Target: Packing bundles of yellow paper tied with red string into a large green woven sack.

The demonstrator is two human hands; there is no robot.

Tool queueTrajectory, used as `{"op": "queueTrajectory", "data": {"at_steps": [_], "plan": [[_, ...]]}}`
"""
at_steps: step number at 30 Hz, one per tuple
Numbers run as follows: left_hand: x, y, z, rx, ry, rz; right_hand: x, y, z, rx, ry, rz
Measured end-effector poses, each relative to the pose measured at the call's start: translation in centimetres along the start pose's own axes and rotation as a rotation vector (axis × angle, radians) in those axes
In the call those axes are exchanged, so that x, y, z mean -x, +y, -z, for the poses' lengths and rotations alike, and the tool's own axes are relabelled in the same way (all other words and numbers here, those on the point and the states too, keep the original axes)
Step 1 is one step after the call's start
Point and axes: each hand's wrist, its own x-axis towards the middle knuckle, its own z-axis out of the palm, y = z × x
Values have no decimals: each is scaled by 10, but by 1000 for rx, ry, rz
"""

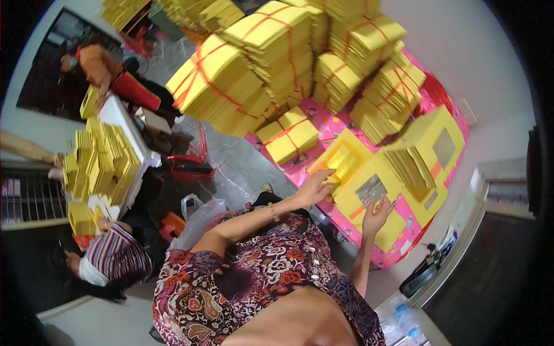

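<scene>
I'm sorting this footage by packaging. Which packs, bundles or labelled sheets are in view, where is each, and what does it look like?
Tied bundles: heaped at the top, yellow stacks bound with red string.
Small bundle: on the pink cloth, square, yellow, red-tied.
Flat sheets: under both hands, yellow with a grey centre patch and orange strip.
Left hand: on a yellow sheet.
Right hand: open, touching the sheets.
Fanned stacks: on a white table at left, yellow.
</scene>
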Motion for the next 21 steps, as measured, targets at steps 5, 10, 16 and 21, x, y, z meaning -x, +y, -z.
{"op": "queueTrajectory", "data": {"at_steps": [5, 10, 16, 21], "plan": [[36, 50, 130, 19, 401, -123, -11, -109, -35, -159, -271, 170], [74, 35, 211, 48, 778, -7, 18, -211, -87, -291, -481, 354], [102, -7, 273, 134, 873, 143, 83, -272, -142, -332, -779, 370], [82, -22, 308, 421, 842, 195, 99, -313, -159, -273, -919, 348]]}}
